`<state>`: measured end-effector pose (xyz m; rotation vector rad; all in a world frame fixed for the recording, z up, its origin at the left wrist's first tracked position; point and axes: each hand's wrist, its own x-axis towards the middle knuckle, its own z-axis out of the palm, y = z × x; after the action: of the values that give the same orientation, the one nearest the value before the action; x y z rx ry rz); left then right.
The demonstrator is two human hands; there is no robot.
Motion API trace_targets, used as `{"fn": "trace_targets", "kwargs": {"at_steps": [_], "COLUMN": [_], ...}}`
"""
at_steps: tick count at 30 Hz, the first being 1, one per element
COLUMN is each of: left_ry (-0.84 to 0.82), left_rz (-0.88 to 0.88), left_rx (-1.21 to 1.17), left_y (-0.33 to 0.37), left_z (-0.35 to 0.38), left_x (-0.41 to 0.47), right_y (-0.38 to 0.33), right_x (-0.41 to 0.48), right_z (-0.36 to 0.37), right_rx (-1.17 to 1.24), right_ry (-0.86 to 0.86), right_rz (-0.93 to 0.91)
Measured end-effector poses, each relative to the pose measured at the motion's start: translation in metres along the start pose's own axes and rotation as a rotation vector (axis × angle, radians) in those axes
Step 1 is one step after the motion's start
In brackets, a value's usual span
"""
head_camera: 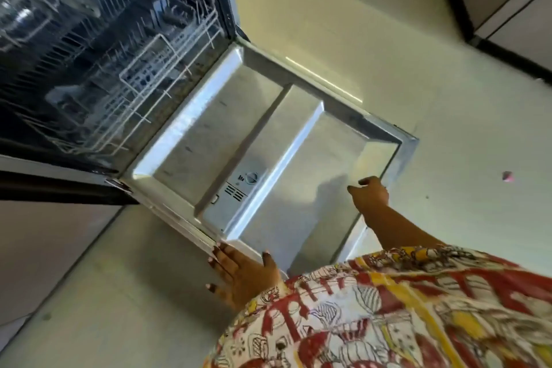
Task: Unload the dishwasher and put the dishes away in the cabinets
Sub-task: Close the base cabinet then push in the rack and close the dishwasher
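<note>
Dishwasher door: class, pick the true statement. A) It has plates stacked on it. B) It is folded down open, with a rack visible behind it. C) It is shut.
B: the dishwasher door lies folded down flat, with the wire rack visible inside the tub.

One dishwasher (98, 48), one lowered door (313, 155), one detergent dispenser (240, 188), one pink scrap (508, 176), two hands: left hand (236, 273), right hand (370, 193).

Bright light glares off the steel door (268, 134), where the right hand (370, 193) casts a soft shadow; the dim rack (98, 48) is blurred, edges warped.
</note>
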<state>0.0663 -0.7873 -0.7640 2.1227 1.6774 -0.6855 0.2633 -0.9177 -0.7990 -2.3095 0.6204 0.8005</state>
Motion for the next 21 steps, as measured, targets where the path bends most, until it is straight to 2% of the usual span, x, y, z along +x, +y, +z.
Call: {"fn": "trace_targets", "kwargs": {"at_steps": [4,9,12,16,21], "left_ry": [0.038,0.092,0.127,0.111,0.063], "left_rz": [0.021,0.05,0.145,0.199,0.313], "left_rx": [0.002,-0.09,-0.077,-0.054,0.003], "left_y": [-0.005,-0.01,-0.017,-0.025,-0.021], "left_z": [0.034,0.077,0.105,0.14,0.174], "left_x": [-0.027,-0.048,-0.062,-0.07,-0.068], "right_y": [0.064,0.125,0.157,0.184,0.201], "right_x": [0.007,0.015,0.014,0.015,0.029], "right_z": [-0.01,-0.009,0.004,0.027,0.051], "right_rx": [0.084,0.178,0.288,0.46,0.543], "right_ry": [0.027,-0.088,-0.152,-0.28,-0.417], "right_rz": [0.058,0.111,0.185,0.295,0.281]}}
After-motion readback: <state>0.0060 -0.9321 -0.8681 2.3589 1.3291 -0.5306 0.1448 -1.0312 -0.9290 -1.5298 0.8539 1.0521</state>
